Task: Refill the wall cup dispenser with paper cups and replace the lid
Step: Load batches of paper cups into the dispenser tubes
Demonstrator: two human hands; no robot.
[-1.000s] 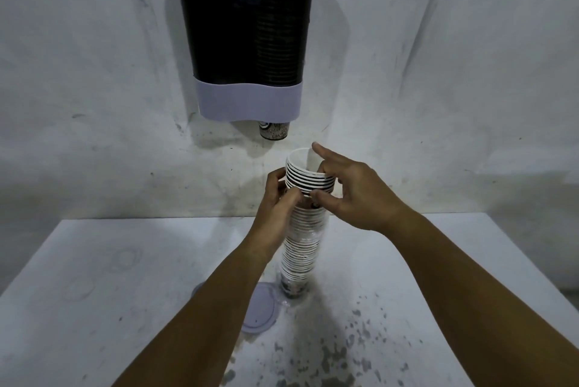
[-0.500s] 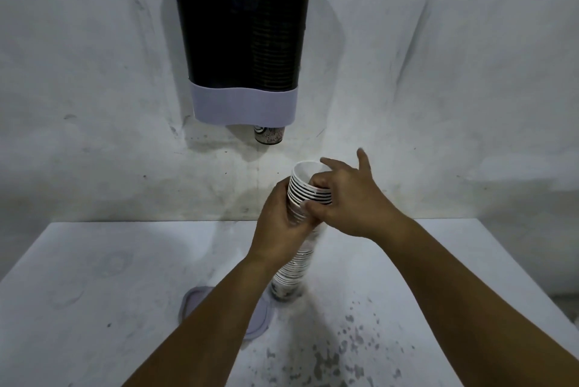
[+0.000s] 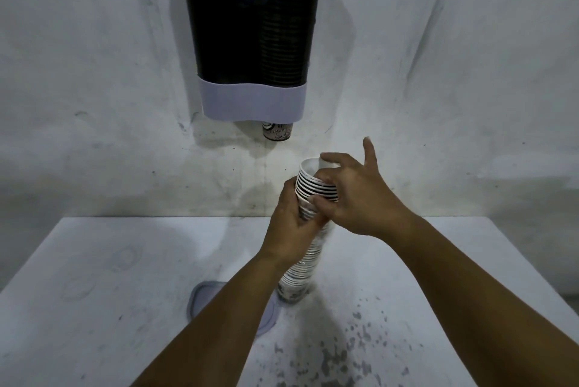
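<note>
Nearest, two bare forearms reach forward over the white surface (image 3: pixel 94 308), which is speckled with dark flecks toward its front right. Partly hidden under the left forearm, a pale lilac lid (image 3: pixel 200 299) lies flat on the surface. Just beside it to the right stands a tall stack of paper cups (image 3: pixel 300 277), its base on the surface and its length leaning slightly to the right as it rises. Around the upper part of the stack, the left hand (image 3: pixel 286 230) wraps its fingers, its grip clamped on the cups from the left side. Above it, the right hand (image 3: pixel 354 198) pinches the top handful of striped cups between thumb and curled fingers, with the index finger over the open rim and one finger sticking up free. Farther back, on the scuffed white wall (image 3: pixel 454 73), hangs the dark cup dispenser (image 3: pixel 228 26) with a lilac band at its foot, a column of cups showing through its right half and one printed cup (image 3: pixel 277 131) poking out below.
</note>
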